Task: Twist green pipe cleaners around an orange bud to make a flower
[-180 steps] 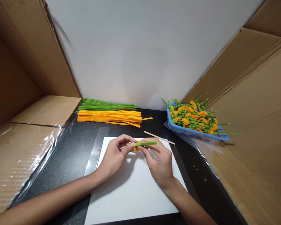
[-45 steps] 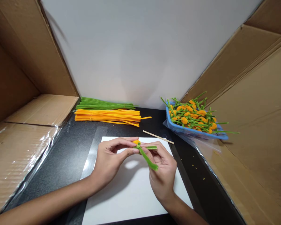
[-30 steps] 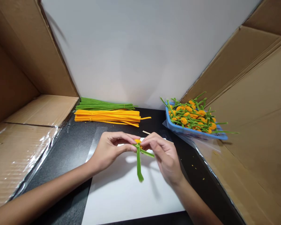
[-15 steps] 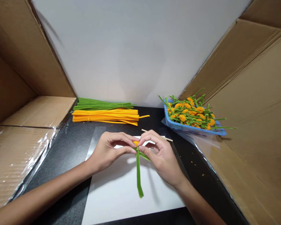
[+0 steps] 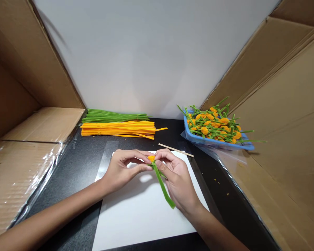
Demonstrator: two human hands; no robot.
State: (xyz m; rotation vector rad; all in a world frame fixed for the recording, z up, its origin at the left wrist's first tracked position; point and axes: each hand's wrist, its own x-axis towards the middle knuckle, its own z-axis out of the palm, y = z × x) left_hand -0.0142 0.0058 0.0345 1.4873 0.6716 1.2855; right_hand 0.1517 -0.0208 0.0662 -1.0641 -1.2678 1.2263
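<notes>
My left hand pinches a small orange pipe-cleaner coil between thumb and fingers. My right hand is closed on the green pipe-cleaner stem just below that coil. The stem's loose end slants down and to the right across my right palm. Both hands hover over a white sheet of paper lying on the black tabletop.
Bundles of green pipe cleaners and orange pipe cleaners lie at the back left. A thin wooden stick rests beyond the paper. A blue tray of finished orange-and-green flowers sits at the back right. Cardboard walls enclose both sides.
The green stem's free end has swung from hanging straight down to slanting right over my right palm. My right hand has turned and shifted its hold nearer the coil.
</notes>
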